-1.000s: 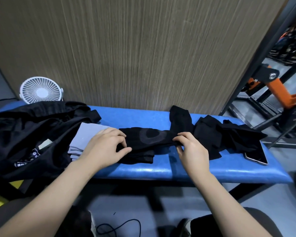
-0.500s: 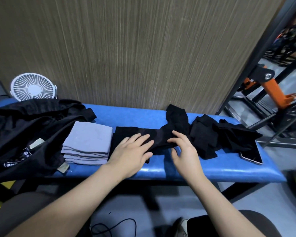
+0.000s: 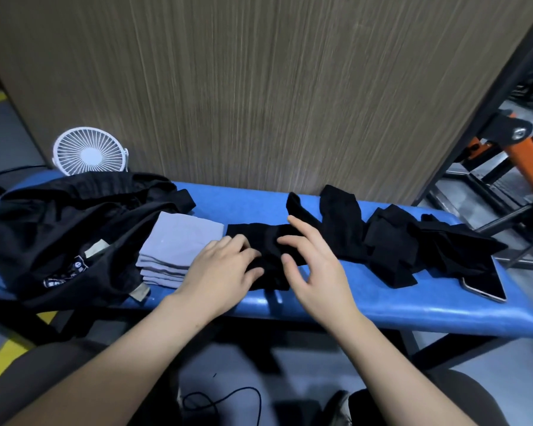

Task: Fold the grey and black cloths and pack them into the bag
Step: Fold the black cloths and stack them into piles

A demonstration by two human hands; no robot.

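Since 0.5 s ago right hand (image 3: 317, 269) lifted, fingers spread; left hand (image 3: 225, 272) flat on black cloth (image 3: 259, 241) mid-frame. Bag (image 3: 59, 229) left, grey stack (image 3: 179, 241) folded, unpacked; black pile (image 3: 413, 247) right unfolded.

Glossy blue vinyl bench (image 3: 382, 305); matt black cloth (image 3: 265, 241).

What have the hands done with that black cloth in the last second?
Both hands let go of their pinch. The left hand now presses flat on the folded black cloth; the right hand has lifted, fingers spread. The grey stack, bag and phone stayed put.
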